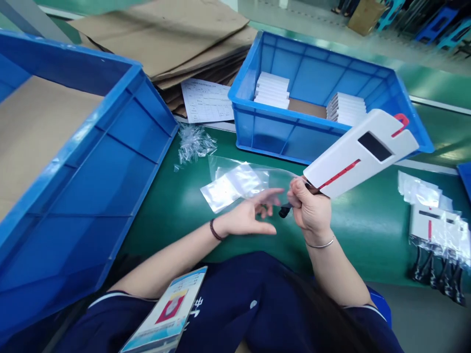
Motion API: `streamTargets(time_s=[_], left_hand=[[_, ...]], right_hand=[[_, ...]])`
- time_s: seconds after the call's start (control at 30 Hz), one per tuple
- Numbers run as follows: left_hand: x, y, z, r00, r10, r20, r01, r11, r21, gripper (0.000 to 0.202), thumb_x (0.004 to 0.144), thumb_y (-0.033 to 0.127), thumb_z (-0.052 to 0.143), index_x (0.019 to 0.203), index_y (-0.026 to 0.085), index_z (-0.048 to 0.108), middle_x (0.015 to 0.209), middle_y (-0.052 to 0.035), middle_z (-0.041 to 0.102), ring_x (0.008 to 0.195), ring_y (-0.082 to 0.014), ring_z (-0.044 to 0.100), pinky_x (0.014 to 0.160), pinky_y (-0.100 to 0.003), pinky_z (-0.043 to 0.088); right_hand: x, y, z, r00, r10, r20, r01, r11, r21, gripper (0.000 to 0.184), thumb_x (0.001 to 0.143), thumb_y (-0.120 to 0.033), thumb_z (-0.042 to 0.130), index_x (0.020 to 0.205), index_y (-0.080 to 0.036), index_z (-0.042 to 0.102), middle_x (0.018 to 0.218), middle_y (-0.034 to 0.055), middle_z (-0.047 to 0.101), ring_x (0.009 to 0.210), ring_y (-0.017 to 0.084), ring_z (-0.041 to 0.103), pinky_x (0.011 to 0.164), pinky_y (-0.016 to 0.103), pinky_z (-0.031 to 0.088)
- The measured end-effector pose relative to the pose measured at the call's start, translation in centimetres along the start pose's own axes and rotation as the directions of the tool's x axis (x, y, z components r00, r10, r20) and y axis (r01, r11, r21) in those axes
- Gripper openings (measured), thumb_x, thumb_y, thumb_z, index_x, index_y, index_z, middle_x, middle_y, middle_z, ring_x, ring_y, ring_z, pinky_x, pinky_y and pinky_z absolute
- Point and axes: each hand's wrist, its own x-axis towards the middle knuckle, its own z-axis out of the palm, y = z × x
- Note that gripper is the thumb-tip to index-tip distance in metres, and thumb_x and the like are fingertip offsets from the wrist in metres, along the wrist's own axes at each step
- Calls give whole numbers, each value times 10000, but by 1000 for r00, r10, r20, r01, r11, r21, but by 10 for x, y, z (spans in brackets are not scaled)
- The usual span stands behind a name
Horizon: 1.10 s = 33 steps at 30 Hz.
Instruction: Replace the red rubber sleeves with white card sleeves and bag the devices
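White device is prob. handling light, stiff; R hand gripping cable end, best hold; L hand hanging half-open, apparently empty.

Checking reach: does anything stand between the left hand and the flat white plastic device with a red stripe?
Yes: the right hand, closed at the lower end of the white device, stands between it and the open left hand. Clear plastic film lies nearby.

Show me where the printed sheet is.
Upper middle of the head view, the sheet lies beside the cardboard stack, left of the bin with white parts.
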Motion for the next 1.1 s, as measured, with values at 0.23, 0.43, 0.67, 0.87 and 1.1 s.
streamTargets(time_s=[0.23,0.43,0.67,0.87,1.1], left_hand=[[13,29,32,755,203,-624,-304,951,-58,258,746,434,801,854,221,703,771,-25,681,660,-115,630,632,-245,551],[13,43,27,666,199,-719,-303,953,-17,240,678,374,859,718,194,705,566,25,632,500,-82,589,489,-190,500],[4,41,33,674,146,-724,-259,965,-47,217,671,353,865,718,204,715,589,23,665,424,-81,579,403,-184,483],[3,41,28,626,249,-739,-279,956,86,196,695,342,852,731,212,710,561,39,640,421,-74,562,395,-174,476],[-5,39,35,660,289,-693,-273,952,137,86,764,267,800,765,218,729,634,28,659,438,-82,590,383,-184,480]], right_hand=[[-5,1,7,997,-57,-55,56,998,-24,428,655,-552,831,649,-194,597,583,-31,534,468,66,420,384,216,292],[-8,4,1,993,-45,105,50,998,-47,306,688,-454,834,727,-201,666,666,-15,628,419,46,373,351,218,244],[-5,6,2,998,-39,41,40,998,-47,424,699,-555,803,619,-199,586,534,-41,498,424,56,361,344,206,222],[-7,5,-3,987,-46,154,56,996,-62,285,733,-485,805,793,-225,704,769,2,666,454,52,368,367,225,269],[-6,6,0,998,-53,46,55,998,-27,455,761,-585,743,594,-192,585,556,-29,499,438,53,355,350,203,227]])
